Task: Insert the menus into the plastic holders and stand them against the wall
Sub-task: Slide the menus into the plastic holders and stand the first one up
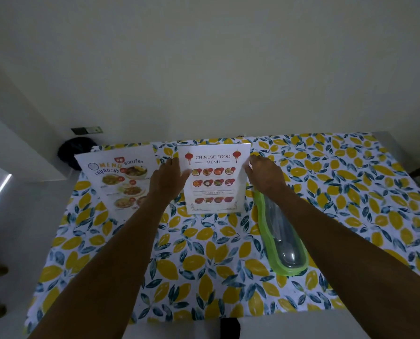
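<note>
Your left hand (166,178) and right hand (262,173) pinch the 2 side edges of the Chinese menu (215,178) upright near the wall (204,69); light, slick, tippy, so hold low.

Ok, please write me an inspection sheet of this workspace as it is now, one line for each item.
Surface: table under a lemon-print cloth.
Job's things: Chinese food menu upright near the wall; Thai menu standing to its left. Holders too clear to judge.
Clutter: green-rimmed clear case with cutlery inside, lying to the right.
Hands: left hand and right hand at the Chinese menu's side edges, fingers touching it.
Cables: nothing seen.
Surroundings: plain wall; dark object at the left corner.
</note>
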